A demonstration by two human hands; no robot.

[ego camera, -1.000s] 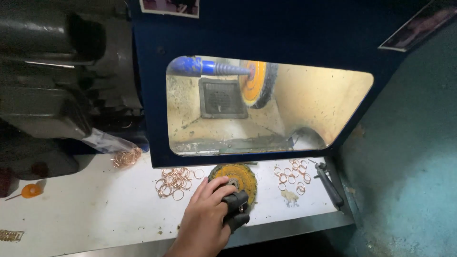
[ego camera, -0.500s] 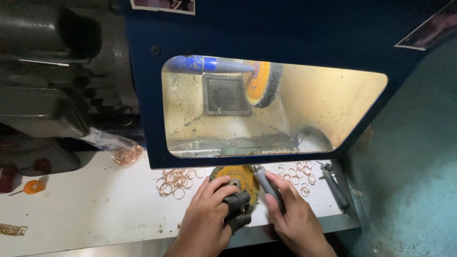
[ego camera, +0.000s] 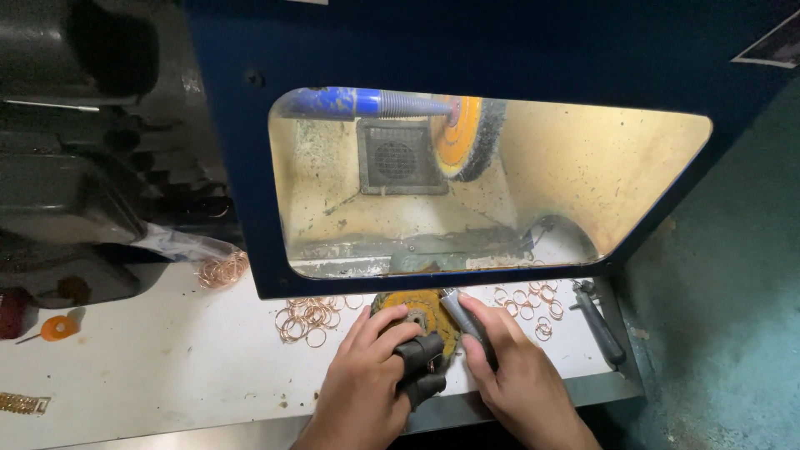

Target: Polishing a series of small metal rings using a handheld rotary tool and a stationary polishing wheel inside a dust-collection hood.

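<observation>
The left hand lies on the white bench with its fingers curled over a worn yellow buffing wheel. Two of its fingers wear black guards, and they press at the wheel's near edge. The right hand is just beside it and is closed around a slim grey metal tool, whose tip touches the right side of the wheel. The wheel lies flat on the bench, right at the bottom edge of the blue hood.

Left of the wheel is a pile of thin copper rings, and more rings lie scattered to the right. A dark wrench lies near the bench's right end. Inside the hood's window a mounted wheel sits on a blue spindle.
</observation>
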